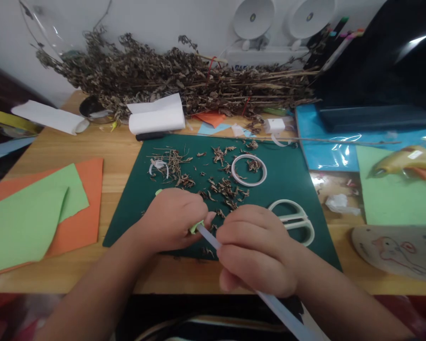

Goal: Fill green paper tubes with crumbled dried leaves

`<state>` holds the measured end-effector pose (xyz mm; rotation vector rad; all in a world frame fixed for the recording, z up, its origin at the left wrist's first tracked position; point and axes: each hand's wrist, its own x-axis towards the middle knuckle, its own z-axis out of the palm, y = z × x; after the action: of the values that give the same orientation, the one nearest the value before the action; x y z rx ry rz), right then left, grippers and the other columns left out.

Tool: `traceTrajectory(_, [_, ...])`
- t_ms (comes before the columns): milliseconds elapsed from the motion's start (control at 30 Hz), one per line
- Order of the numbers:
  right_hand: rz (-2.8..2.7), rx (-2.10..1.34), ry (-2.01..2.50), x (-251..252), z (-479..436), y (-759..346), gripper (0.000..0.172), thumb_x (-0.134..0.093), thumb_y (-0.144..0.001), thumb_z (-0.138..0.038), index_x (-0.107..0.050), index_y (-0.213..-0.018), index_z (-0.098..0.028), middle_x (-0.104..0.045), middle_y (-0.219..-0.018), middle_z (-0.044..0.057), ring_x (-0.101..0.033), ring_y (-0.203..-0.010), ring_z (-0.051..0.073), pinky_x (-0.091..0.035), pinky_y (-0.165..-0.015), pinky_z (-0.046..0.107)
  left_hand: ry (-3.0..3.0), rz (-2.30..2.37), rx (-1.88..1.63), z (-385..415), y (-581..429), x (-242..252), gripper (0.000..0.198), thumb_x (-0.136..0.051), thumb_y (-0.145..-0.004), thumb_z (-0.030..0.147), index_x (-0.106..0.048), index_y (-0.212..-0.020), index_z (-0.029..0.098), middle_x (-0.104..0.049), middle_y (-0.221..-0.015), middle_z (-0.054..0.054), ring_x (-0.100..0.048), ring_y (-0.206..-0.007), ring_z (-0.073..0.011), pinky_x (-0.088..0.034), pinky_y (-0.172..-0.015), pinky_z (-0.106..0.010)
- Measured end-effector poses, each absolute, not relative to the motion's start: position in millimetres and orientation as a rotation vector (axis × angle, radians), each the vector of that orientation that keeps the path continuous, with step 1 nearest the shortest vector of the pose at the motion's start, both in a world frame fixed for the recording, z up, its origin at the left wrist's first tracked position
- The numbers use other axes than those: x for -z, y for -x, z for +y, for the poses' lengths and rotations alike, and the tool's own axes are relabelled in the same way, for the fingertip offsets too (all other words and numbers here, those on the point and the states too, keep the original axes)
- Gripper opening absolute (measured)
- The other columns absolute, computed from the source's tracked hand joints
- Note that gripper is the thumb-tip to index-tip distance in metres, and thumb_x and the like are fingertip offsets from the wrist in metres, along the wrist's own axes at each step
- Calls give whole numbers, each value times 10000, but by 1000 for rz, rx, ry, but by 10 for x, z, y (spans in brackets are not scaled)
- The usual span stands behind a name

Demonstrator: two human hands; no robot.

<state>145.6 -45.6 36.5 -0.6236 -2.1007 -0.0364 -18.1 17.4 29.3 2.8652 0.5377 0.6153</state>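
My left hand [175, 219] is closed around a small light-green paper piece [196, 227] over the near edge of the dark green cutting mat [291, 182]. My right hand [257, 255] grips a long translucent white stick [208, 237] whose tip meets the green piece between the two hands. The stick's other end runs down past my right wrist toward the bottom edge. Dried leaf crumbs [227, 189] lie scattered on the mat just beyond my fingers.
White-handled scissors [296, 220] lie right of my right hand. A tape ring [249, 169] sits mid-mat. Dried branches [184, 80] pile along the back. Green and orange paper sheets [31, 213] lie left; a yellow glue gun [406, 161] and green sheet [386, 199] right.
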Motion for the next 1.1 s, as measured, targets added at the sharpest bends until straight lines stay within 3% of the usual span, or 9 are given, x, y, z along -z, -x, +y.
traceTrajectory(367, [-2071,9,607,-312,-440,-1436,193,-440,-808,-273,-497,-680,-140,-533,-625,25,-514,-637,122,-467,-572,256,-2873,515,-589,167,162,-320,310,-348,-801,233,-380,-498,177,-415,-444,23,-356,-426,-100,-237,-442,-255])
traceTrajectory(1100, [-2066,47,625,-393,-453,-1421,296,-370,-840,-323,-469,-611,-162,-544,-555,4,-503,-531,118,-422,-466,251,-2900,520,-638,159,180,-324,283,-391,-790,223,-391,-510,177,-417,-446,29,-357,-426,-101,-231,-440,-259])
